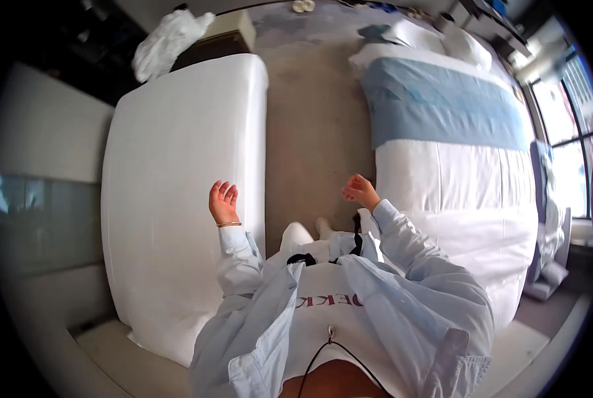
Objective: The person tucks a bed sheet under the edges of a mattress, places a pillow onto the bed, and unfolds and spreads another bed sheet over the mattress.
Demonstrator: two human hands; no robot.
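Observation:
My left hand is raised above the right side of the bed on the left, palm turned inward, with its fingers slightly bent and apart. Nothing is in it. That bed is covered by a smooth white sheet. My right hand hangs over the strip of floor beside the other bed. Its fingers curl in toward the palm, and no object shows in them. The bed on the right has white bedding and a blue bed runner across it.
Brown carpet runs between the two beds. A bunched white cloth lies by a box-like cabinet beyond the left bed. White pillows rest at the right bed's far end. A window is at the right.

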